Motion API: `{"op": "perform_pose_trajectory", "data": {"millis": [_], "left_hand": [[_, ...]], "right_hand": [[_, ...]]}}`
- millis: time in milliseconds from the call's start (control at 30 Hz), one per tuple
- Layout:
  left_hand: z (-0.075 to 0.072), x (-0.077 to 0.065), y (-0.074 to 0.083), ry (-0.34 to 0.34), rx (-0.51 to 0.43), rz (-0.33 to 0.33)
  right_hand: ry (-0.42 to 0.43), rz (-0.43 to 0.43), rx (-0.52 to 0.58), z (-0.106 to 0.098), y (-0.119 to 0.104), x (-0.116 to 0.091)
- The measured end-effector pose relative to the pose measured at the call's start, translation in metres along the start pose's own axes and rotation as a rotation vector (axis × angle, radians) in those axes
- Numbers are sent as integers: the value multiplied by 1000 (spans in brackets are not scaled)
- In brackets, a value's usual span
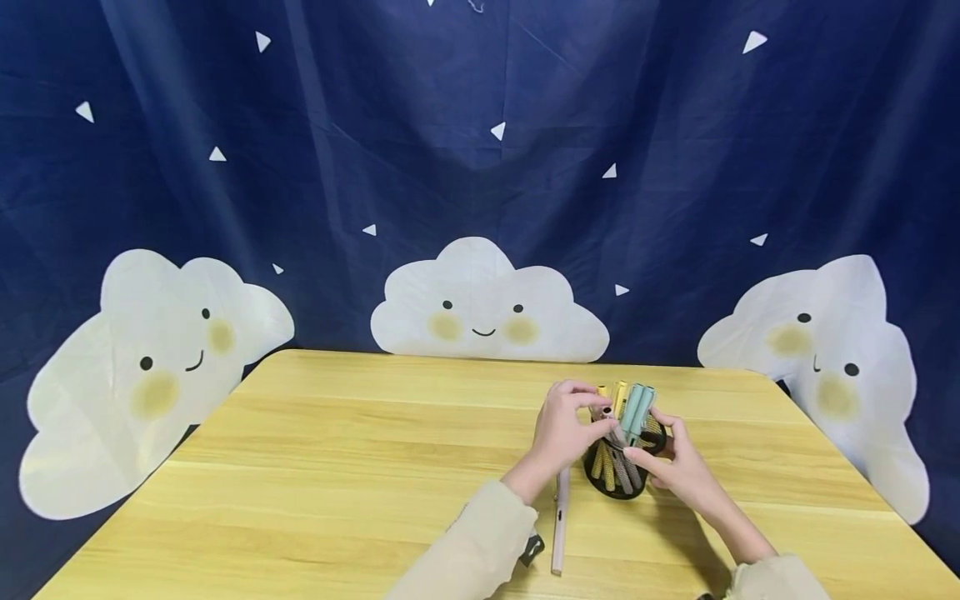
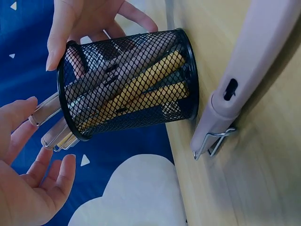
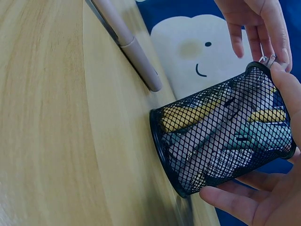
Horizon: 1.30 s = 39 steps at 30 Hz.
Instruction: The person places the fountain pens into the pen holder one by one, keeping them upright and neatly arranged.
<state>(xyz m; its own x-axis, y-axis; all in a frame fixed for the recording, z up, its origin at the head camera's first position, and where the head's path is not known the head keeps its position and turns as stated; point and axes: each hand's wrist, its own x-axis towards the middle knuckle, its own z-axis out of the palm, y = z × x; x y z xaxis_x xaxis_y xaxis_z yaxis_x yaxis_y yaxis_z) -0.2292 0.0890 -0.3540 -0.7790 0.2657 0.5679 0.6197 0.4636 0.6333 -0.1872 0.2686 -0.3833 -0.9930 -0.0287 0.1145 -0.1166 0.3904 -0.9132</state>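
A black mesh pen holder (image 1: 613, 479) stands at the right of the table, full of several pens in yellow, teal and mauve. My right hand (image 1: 678, 471) holds the holder from the right, thumb near its rim and fingers round the far side. My left hand (image 1: 564, 425) is at the top on the left, its fingertips pinching the upper end of a mauve pen (image 2: 54, 132) that sticks out of the holder. Other pens (image 1: 636, 408) rise beside it. Another mauve pen (image 1: 560, 525) with a wire clip lies on the table, left of the holder.
The wooden table (image 1: 300, 483) has rounded back corners. Behind it hangs a dark blue curtain (image 1: 420, 167) with white triangles and smiling clouds. A small black object (image 1: 532, 550) shows by the left sleeve; its kind is unclear.
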Motion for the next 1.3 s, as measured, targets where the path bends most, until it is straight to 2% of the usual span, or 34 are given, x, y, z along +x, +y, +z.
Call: {"op": "perform_pose_trajectory", "data": {"millis": [300, 533, 833, 1300], "left_hand": [[-4, 1, -3, -37, -72, -17], [-6, 1, -4, -35, -140, 4], [-11, 0, -7, -44, -158, -35], [-14, -3, -18, -71, -149, -23]], "right_hand": [[7, -7, 3, 1, -1, 0], [3, -14, -6, 1, 0, -1], [13, -6, 1, 1, -1, 0], [18, -9, 4, 2, 1, 1]]}}
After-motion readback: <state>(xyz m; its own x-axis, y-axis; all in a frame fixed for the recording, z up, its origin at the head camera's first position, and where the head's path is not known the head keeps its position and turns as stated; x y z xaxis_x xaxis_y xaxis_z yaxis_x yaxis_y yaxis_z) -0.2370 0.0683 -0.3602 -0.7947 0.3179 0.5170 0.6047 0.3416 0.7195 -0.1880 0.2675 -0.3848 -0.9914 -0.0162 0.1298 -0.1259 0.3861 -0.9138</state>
